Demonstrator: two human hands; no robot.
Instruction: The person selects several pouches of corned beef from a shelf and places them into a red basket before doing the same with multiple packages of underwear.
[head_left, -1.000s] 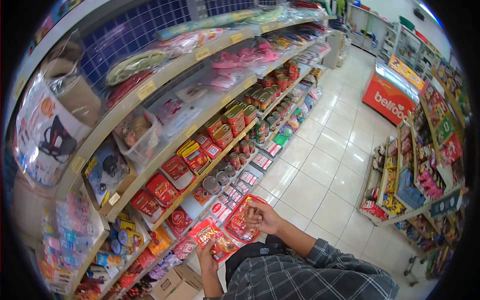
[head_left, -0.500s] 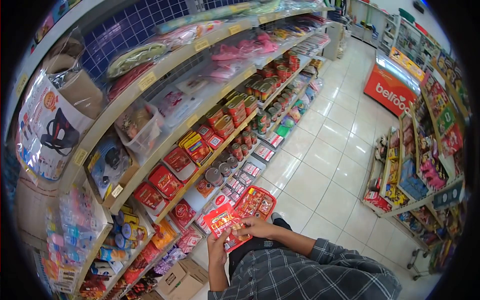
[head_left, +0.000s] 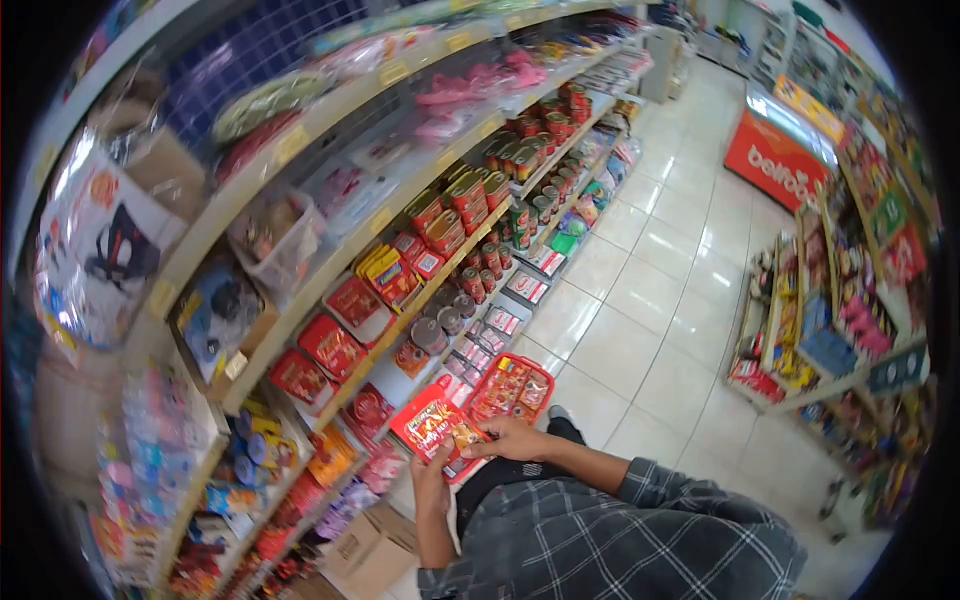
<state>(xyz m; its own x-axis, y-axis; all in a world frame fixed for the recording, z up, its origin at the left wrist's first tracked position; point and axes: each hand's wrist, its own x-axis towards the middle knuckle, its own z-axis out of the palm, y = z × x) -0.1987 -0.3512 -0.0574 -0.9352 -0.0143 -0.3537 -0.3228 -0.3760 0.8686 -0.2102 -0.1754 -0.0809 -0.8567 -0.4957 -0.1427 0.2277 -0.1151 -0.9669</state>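
A red food pouch (head_left: 428, 412) with yellow lettering and a food picture is held low in front of my body. My left hand (head_left: 432, 478) grips its lower edge, thumb on the front. At its right side, my right hand (head_left: 507, 440) is closed on the same pouch. Just beyond the hands, a red tray-like basket (head_left: 549, 388) holds several small red packets; whether it rests on the floor or the low shelf edge I cannot make out.
Left of me run shelves with red packs (head_left: 332, 345), tins (head_left: 470, 195) and small boxes (head_left: 470, 360). A cardboard box (head_left: 365, 560) sits below, near my left arm. Across the tiled aisle (head_left: 640, 330) stand a snack rack (head_left: 800, 330) and a red freezer (head_left: 770, 160).
The pouch has shifted slightly left and tilted, with both hands still on it. My view has moved a little, so the shelves appear slightly displaced and blurred.
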